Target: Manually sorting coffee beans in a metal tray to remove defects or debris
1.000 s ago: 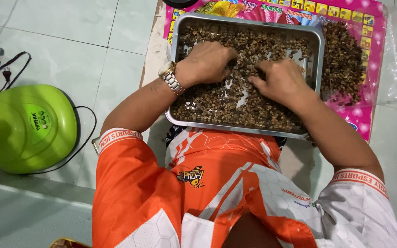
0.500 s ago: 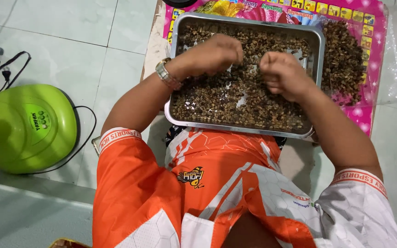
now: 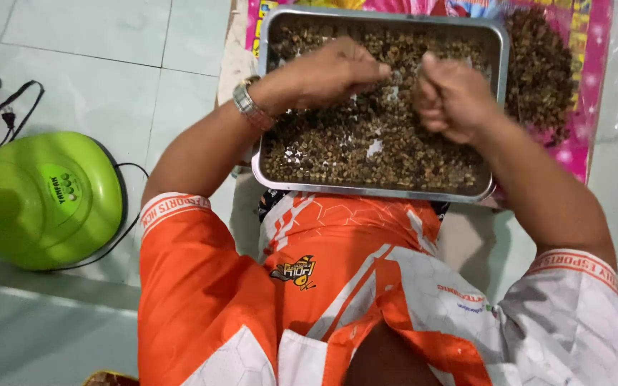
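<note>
Far off to the left of your fingers a green round appliance [image 3: 44, 200] sits on the floor tiles [image 3: 87, 43], its black cord [image 3: 16, 100] trailing away. Your left hand [image 3: 323, 71], a metal watch [image 3: 247, 105] at the wrist, hovers curled over the metal tray [image 3: 373, 191], thumb and fingertips pinched; your right hand [image 3: 455, 96] is clenched just beside it. Whether either grips anything you cannot tell, the palms being turned away. Beneath both fingers lies a loose layer of small brown beans [image 3: 345, 154]: light, dry, hard, likely to roll and spill, so best pinched singly or scooped. More beans [image 3: 538, 64] are heaped right of the tray on a pink sheet [image 3: 581, 143], cut off at the top edge
</note>
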